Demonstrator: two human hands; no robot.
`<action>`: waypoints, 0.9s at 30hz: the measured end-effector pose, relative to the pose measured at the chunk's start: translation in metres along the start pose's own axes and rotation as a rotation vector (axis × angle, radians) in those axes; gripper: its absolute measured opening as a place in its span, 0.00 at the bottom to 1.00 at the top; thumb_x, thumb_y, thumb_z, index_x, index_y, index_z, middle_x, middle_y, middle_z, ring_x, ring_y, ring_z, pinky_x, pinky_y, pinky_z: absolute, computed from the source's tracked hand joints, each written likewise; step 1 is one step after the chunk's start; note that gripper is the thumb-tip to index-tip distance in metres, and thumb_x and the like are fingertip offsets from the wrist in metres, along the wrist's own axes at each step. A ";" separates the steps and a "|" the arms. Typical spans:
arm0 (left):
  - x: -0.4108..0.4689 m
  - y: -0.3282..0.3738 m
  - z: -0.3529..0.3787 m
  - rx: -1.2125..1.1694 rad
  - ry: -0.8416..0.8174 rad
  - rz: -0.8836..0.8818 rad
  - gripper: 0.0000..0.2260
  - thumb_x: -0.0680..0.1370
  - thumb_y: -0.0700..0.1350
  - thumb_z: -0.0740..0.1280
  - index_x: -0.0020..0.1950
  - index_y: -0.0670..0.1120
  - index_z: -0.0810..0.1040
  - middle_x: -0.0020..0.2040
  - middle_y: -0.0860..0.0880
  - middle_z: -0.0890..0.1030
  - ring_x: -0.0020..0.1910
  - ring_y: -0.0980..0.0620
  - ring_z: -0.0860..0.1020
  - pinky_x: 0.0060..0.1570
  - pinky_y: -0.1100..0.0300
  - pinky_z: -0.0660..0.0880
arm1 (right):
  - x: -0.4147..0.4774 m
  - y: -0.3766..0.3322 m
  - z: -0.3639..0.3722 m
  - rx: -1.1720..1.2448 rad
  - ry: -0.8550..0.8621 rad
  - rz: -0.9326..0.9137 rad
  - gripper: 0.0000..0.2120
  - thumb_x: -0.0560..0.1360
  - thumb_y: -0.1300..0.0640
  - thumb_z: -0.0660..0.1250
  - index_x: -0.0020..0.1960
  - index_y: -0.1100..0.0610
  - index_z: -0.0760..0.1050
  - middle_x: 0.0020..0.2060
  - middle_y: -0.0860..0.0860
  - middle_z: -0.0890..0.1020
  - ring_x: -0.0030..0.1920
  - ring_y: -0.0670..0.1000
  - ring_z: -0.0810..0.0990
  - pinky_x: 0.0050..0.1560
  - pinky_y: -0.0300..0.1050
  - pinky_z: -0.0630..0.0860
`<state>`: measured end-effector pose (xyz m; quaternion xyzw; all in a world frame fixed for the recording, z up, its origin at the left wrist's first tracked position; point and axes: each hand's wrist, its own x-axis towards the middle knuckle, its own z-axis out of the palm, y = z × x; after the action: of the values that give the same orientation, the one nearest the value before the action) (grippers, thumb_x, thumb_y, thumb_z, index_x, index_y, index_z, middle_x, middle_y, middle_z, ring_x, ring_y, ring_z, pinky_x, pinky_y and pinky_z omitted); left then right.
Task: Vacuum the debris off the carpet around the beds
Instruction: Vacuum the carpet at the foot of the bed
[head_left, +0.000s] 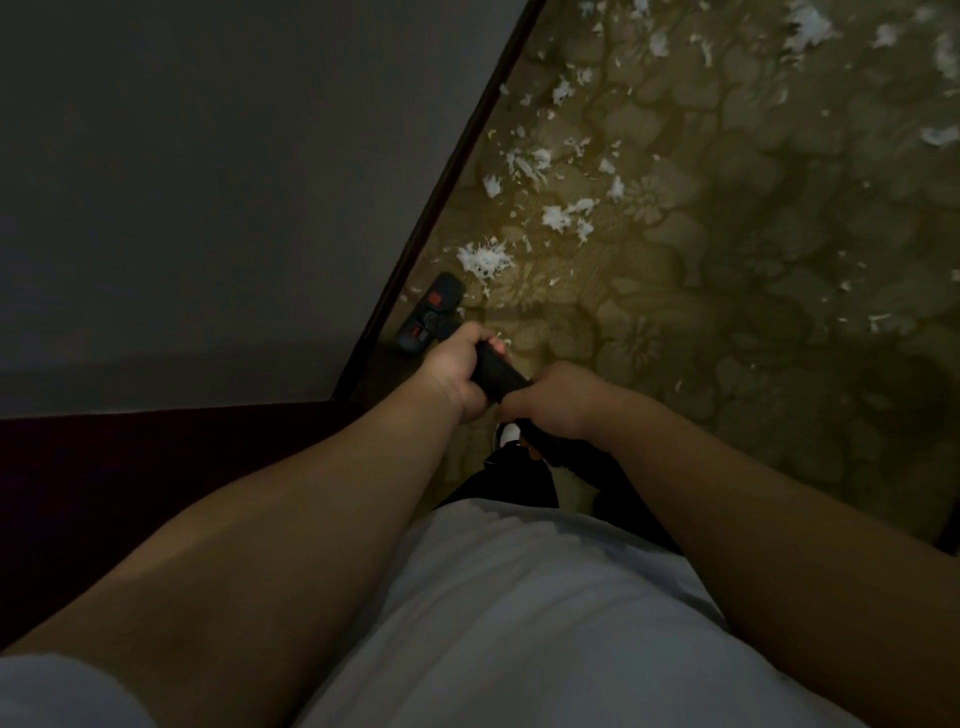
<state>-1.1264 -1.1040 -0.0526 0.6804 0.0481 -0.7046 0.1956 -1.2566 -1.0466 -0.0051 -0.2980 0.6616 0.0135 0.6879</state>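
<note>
Through the head camera I saw the vacuum's floor head (430, 316), black with two red patches, lying on the carpet (727, 270) right against the dark edge of the bed (457, 171), near the bed's corner. Its black tube (496, 375) ran back from there toward the body.

Both hands were on that tube. The left hand (457, 370) was the forward one, fingers curled round the tube just behind the floor head. The right hand (551, 400) gripped it closer to the body, fingers wrapped under so that I saw mostly the back of the hand. The two hands were almost touching.

The debris (485, 260), white shreds and fluffy clumps, lay scattered over the carpet ahead of the floor head. The nearest clump was just beyond it, and more trailed along the bed's edge and out to the upper right. The carpet was olive-brown with a large floral pattern, dim and partly in shadow.

The bed (182, 182) filled the upper left with a plain grey cover. A dark red band (156, 467) ran below it.

Beneath the hands I made out a white shoe (510, 434) and dark trousers (519, 480). A pale shirt (519, 597) took up the bottom of the view between the two bare forearms.
</note>
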 end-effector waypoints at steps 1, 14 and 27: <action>-0.002 -0.006 0.010 0.006 -0.006 -0.003 0.12 0.79 0.39 0.64 0.35 0.43 0.71 0.29 0.48 0.72 0.31 0.52 0.70 0.38 0.57 0.74 | -0.005 0.005 -0.008 0.002 0.013 0.002 0.15 0.71 0.53 0.77 0.47 0.64 0.83 0.36 0.60 0.86 0.34 0.59 0.85 0.34 0.47 0.80; -0.026 -0.123 0.158 0.098 -0.087 -0.068 0.08 0.79 0.39 0.65 0.39 0.43 0.73 0.29 0.48 0.73 0.29 0.52 0.71 0.32 0.57 0.72 | -0.082 0.126 -0.132 0.038 0.099 0.020 0.13 0.71 0.52 0.76 0.47 0.62 0.83 0.41 0.60 0.87 0.40 0.58 0.87 0.44 0.50 0.85; -0.041 -0.167 0.255 0.251 -0.158 -0.077 0.02 0.78 0.38 0.66 0.45 0.42 0.75 0.29 0.47 0.75 0.31 0.51 0.73 0.36 0.55 0.74 | -0.110 0.189 -0.199 0.286 0.163 0.022 0.16 0.67 0.52 0.76 0.47 0.63 0.82 0.42 0.62 0.87 0.44 0.64 0.88 0.53 0.63 0.84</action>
<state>-1.4231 -1.0274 -0.0274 0.6397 -0.0300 -0.7633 0.0850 -1.5280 -0.9353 0.0323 -0.1900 0.7137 -0.0973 0.6672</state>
